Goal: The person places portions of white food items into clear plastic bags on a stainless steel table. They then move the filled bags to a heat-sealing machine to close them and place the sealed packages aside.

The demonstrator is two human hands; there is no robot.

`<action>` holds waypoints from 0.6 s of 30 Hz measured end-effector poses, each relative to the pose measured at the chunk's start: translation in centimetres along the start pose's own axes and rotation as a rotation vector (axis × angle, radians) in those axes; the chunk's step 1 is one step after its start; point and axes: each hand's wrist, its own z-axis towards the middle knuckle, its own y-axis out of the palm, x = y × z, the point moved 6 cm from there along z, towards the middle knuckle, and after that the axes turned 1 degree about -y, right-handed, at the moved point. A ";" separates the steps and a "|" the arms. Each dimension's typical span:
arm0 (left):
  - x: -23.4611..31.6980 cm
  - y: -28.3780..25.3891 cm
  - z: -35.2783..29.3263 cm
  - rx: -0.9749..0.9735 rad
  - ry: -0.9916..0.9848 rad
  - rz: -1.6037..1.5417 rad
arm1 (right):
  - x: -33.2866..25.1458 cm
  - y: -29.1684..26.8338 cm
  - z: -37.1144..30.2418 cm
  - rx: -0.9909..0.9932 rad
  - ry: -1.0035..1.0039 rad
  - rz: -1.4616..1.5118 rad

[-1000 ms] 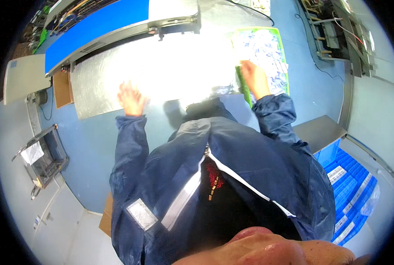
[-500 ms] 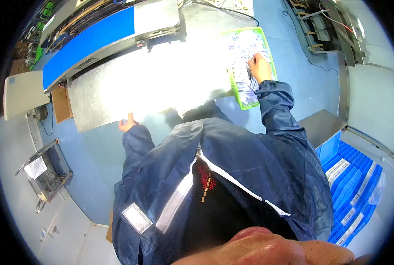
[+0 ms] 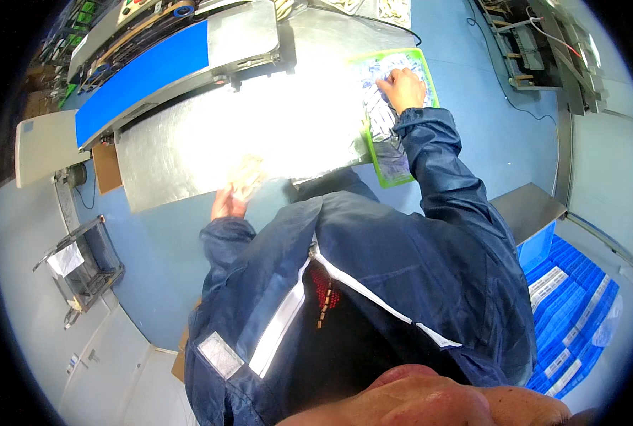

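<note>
My right hand (image 3: 404, 90) is over the far part of a green plastic crate (image 3: 382, 175). Its fingers curl down onto a layer of small white-and-blue packets (image 3: 381, 117); whatever the fingertips pinch, if anything, is hidden. Toward the crate's near end the layer looks thinner. At the front edge of a shiny metal table (image 3: 157, 181), my left hand (image 3: 235, 193) reaches in with its fingers stretched out. Strong glare and some blur wash out those fingertips, and no held thing shows there.
Behind the table runs a machine with a blue conveyor belt (image 3: 149, 82). A cardboard box (image 3: 107, 167) stands below its left end. Trays of pale pieces (image 3: 395, 11) lie at the far edge. Stacked blue crates (image 3: 569, 305) are at the lower right, near a metal-topped stand (image 3: 528, 213).
My right hand has moved farther out and slightly left over the packets. My left hand has shifted right along the table's front edge, its fingers reaching farther over the metal.
</note>
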 end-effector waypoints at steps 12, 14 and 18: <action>-2.1 8.4 3.6 -0.150 -0.091 -0.104 | 3.4 -6.4 -2.4 0.005 0.152 0.688; -2.3 8.6 4.2 -0.187 -0.113 -0.149 | 0.2 -9.4 -3.5 -0.119 0.136 1.028; -1.9 10.1 4.2 -0.202 -0.115 -0.105 | -10.3 -17.4 -6.4 -0.102 -0.390 0.892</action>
